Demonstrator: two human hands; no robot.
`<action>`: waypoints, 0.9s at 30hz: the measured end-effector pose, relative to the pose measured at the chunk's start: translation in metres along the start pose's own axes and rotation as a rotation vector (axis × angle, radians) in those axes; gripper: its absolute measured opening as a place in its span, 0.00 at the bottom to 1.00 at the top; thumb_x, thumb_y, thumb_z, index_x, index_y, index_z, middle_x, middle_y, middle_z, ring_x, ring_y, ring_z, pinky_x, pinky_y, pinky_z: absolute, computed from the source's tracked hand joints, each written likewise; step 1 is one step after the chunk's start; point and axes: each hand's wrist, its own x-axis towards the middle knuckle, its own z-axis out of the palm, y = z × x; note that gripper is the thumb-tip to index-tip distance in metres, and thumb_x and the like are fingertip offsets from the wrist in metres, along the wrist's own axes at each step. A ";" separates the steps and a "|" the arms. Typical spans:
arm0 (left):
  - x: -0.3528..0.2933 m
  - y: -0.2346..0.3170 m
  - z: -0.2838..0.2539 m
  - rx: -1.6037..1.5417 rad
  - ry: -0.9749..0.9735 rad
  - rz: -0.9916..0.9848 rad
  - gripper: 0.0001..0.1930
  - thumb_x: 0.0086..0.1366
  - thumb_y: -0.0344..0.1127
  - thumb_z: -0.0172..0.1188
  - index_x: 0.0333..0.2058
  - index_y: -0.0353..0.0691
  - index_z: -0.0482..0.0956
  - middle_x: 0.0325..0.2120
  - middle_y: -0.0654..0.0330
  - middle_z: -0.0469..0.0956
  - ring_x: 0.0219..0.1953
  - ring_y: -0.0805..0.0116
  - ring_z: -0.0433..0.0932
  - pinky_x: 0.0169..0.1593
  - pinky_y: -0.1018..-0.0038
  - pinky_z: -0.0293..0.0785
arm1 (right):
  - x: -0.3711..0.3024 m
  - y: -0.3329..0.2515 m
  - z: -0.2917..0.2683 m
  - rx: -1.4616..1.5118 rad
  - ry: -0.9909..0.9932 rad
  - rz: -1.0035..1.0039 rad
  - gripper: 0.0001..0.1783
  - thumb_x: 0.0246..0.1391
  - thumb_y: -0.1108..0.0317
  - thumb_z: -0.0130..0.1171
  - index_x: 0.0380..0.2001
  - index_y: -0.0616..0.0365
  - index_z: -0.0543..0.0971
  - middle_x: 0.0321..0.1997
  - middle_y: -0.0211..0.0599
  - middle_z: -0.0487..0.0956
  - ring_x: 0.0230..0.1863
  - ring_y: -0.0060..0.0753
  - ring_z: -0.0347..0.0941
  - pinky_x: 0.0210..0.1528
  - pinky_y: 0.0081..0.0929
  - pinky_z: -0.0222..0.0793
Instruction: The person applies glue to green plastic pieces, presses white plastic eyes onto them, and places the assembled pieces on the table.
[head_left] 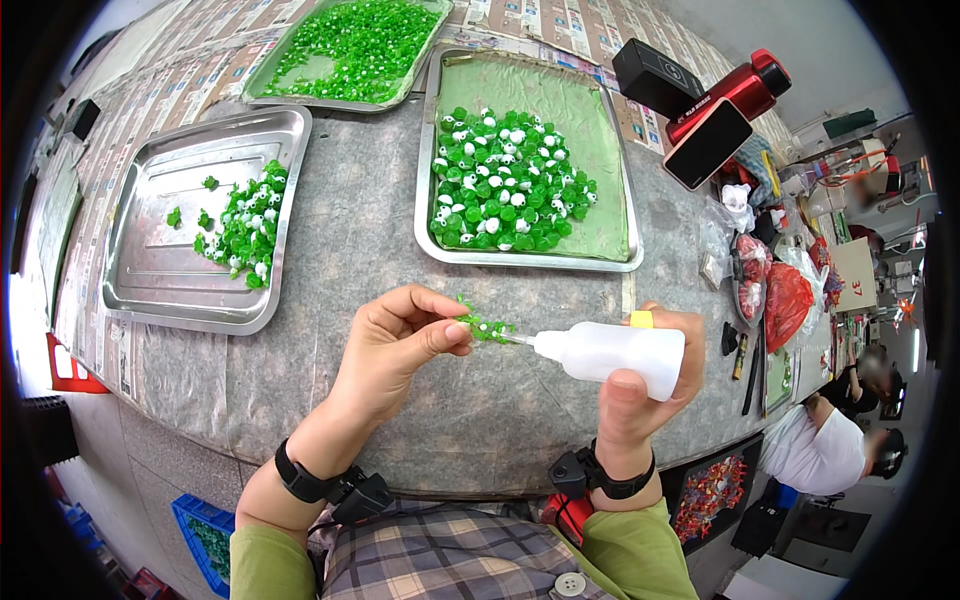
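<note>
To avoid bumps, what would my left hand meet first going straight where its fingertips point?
Likely the white bottle's nozzle, just past the green piece your left hand holds; depth is unclear.

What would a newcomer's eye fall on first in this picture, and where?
Probably the white bottle held in the right grip, its thin nozzle at a small green piece in the left grip. Next, perhaps, comes the bright heap of green and white pieces in the tray straight ahead. The red flask at upper right also stands out.
</note>
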 end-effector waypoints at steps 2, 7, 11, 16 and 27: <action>0.001 0.000 0.001 0.002 0.006 0.008 0.06 0.53 0.27 0.57 0.31 0.35 0.73 0.24 0.60 0.75 0.28 0.74 0.74 0.34 0.80 0.71 | 0.001 0.002 0.000 -0.019 -0.012 -0.019 0.26 0.34 0.56 0.67 0.32 0.61 0.67 0.22 0.33 0.69 0.21 0.22 0.64 0.23 0.17 0.58; 0.001 0.000 0.001 0.022 0.012 0.027 0.07 0.53 0.27 0.57 0.32 0.35 0.73 0.24 0.60 0.75 0.28 0.74 0.75 0.34 0.80 0.71 | -0.002 0.005 0.001 -0.035 -0.025 0.010 0.27 0.34 0.55 0.67 0.32 0.61 0.67 0.22 0.33 0.69 0.20 0.22 0.64 0.23 0.17 0.59; 0.000 0.001 0.001 0.016 0.016 0.026 0.07 0.53 0.27 0.57 0.32 0.35 0.73 0.24 0.60 0.75 0.28 0.74 0.74 0.34 0.81 0.71 | -0.001 0.006 -0.006 -0.086 0.064 0.076 0.27 0.36 0.53 0.64 0.33 0.61 0.66 0.25 0.34 0.69 0.23 0.22 0.65 0.25 0.17 0.61; 0.001 0.001 0.004 0.021 0.069 0.022 0.06 0.52 0.26 0.57 0.31 0.35 0.73 0.24 0.60 0.75 0.26 0.75 0.74 0.33 0.81 0.72 | 0.019 0.016 -0.042 0.152 0.249 0.401 0.20 0.42 0.68 0.60 0.37 0.64 0.64 0.34 0.37 0.69 0.35 0.28 0.70 0.39 0.22 0.68; 0.001 -0.001 0.003 0.011 0.079 0.019 0.06 0.52 0.27 0.58 0.30 0.35 0.73 0.24 0.61 0.75 0.25 0.74 0.74 0.32 0.79 0.73 | -0.028 0.120 -0.133 -0.006 0.235 0.688 0.21 0.44 0.75 0.55 0.43 0.63 0.64 0.44 0.39 0.71 0.43 0.24 0.67 0.46 0.21 0.61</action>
